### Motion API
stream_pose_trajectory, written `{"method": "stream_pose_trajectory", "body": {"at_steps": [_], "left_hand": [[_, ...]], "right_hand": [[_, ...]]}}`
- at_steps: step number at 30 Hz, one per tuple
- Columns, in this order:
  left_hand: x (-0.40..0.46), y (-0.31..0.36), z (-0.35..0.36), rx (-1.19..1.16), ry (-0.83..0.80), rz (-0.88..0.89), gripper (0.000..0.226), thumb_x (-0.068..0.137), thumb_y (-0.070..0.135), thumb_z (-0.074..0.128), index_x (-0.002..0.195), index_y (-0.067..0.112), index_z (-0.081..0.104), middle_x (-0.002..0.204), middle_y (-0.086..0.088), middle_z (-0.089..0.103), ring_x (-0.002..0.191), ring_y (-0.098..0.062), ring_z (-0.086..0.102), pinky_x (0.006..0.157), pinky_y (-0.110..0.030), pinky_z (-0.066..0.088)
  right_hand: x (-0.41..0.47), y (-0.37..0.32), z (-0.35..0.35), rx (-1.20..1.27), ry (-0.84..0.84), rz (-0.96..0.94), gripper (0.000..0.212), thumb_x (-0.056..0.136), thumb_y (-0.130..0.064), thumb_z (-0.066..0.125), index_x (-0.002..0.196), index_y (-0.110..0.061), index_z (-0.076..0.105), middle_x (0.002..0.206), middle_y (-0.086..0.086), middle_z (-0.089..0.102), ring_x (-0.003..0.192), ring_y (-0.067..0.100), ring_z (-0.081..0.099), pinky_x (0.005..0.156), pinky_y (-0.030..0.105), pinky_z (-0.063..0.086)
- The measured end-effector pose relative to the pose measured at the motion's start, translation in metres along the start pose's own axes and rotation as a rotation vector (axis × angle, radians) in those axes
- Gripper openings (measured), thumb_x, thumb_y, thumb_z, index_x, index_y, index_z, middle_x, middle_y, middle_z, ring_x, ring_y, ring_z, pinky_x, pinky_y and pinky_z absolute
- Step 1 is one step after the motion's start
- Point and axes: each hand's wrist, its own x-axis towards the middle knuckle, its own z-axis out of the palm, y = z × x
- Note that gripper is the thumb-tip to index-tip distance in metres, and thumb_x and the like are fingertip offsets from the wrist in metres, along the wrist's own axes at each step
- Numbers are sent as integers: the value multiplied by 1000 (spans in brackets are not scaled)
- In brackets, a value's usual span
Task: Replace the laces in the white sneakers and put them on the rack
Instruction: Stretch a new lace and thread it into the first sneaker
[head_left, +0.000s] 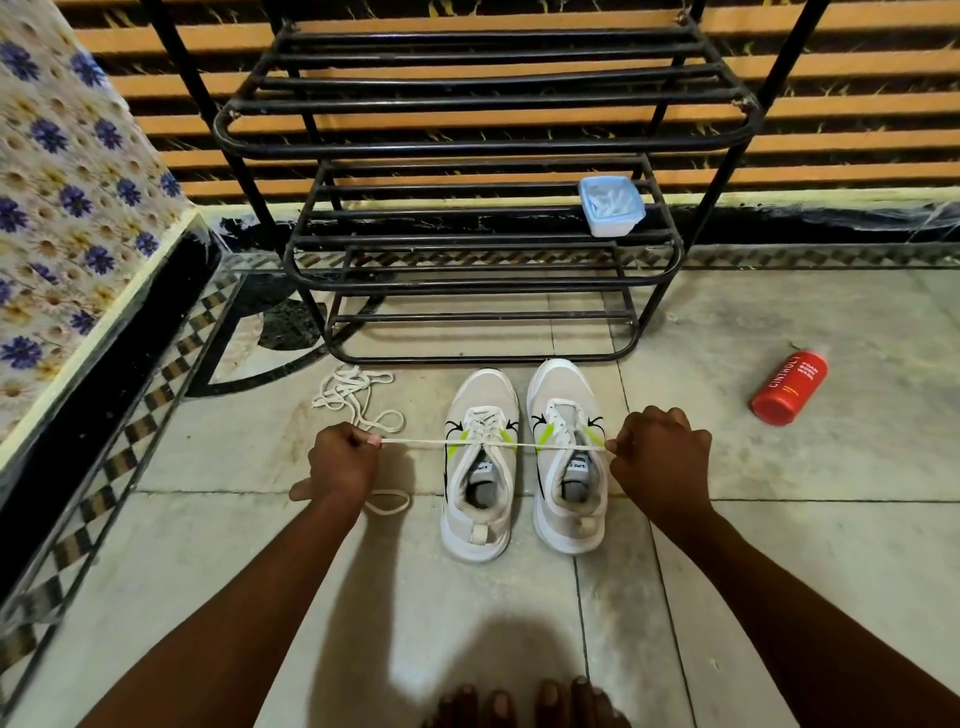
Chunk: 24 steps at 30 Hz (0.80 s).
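Two hands, left (343, 462) and right (660, 457), are gripped on a lace (488, 443) stretched over the sneakers (480, 467), before the rack (483, 208).

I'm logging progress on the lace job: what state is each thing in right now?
Left hand: pinches one end of the lace.
Right hand: pinches the other end.
Lace: pulled taut across both sneakers.
Left sneaker: upright on the floor, laced.
Right sneaker: upright on the floor, looks only partly laced.
Loose lace: heaped on the floor.
Rack: standing, no shoes on it.
Tub: on the rack, lidded.
Red bottle: lying on its side.
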Motion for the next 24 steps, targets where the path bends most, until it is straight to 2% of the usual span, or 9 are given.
{"method": "stream_pose_trajectory", "body": {"at_steps": [5, 8, 14, 19, 24], "left_hand": [[4, -4, 2, 2, 4, -16, 15, 89, 13, 75, 74, 18, 72, 78, -1, 72, 95, -32, 68, 98, -48, 52], [1, -4, 3, 9, 6, -20, 14, 90, 14, 75, 76, 16, 72, 80, -3, 72, 96, -32, 68, 98, -45, 51], [-1, -6, 1, 17, 17, -9, 14, 90, 15, 75, 76, 16, 73, 75, 4, 68, 95, -29, 66, 96, -41, 47], [1, -6, 2, 45, 26, -31, 20, 87, 20, 76, 68, 19, 70, 73, 9, 69, 92, -26, 65, 102, -54, 44], [1, -6, 1, 23, 7, -5, 24, 87, 17, 78, 65, 20, 68, 71, 7, 69, 93, -29, 68, 100, -49, 48]], "right_hand": [[1, 1, 4, -9, 7, -20, 13, 80, -26, 76, 78, -19, 66, 85, -1, 63, 95, 29, 56, 73, 37, 30], [1, 2, 4, -4, 1, -22, 13, 81, -26, 75, 79, -18, 65, 86, 0, 64, 96, 29, 56, 73, 38, 32], [1, 3, 4, 42, -15, -12, 9, 81, -22, 74, 80, -19, 66, 88, 1, 65, 98, 30, 55, 78, 40, 36], [1, 3, 3, 49, -14, -14, 8, 82, -22, 73, 79, -19, 65, 89, 1, 65, 97, 30, 55, 78, 40, 36], [1, 3, 2, 56, -25, -20, 9, 81, -22, 73, 80, -20, 64, 89, 0, 64, 98, 29, 55, 79, 40, 38]]}}
